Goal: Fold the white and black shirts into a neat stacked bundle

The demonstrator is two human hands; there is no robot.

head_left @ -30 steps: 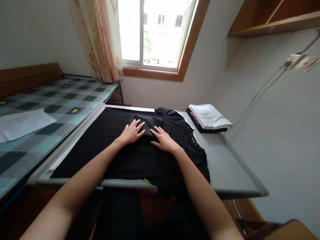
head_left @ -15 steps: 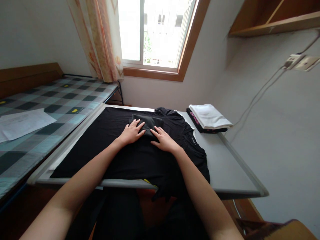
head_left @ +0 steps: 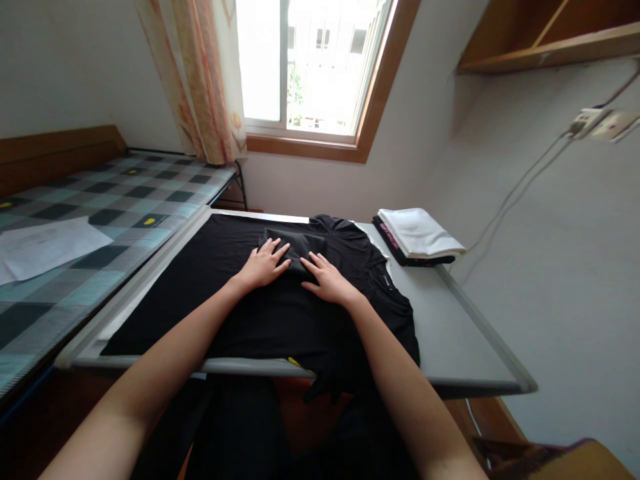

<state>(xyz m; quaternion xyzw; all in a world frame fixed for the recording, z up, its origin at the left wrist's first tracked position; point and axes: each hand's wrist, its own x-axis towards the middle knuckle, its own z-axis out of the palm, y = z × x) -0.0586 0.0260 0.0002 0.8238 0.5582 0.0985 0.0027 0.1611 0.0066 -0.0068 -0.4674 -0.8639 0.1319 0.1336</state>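
Note:
A black T-shirt lies spread on the light grey table, its collar toward the right and one sleeve drooping over the near edge. On the shirt's middle rests a darker, slightly shiny black print or folded piece; which of these it is I cannot tell. My left hand lies flat on its left part, fingers spread. Across from it, my right hand rests on its right part, also with fingers apart. Neither hand grips the cloth.
Folded clothes, a white one over a black one, sit at the table's far right. To the left stands a bed with a checked mattress and paper sheets on it. A cable hangs along the right wall.

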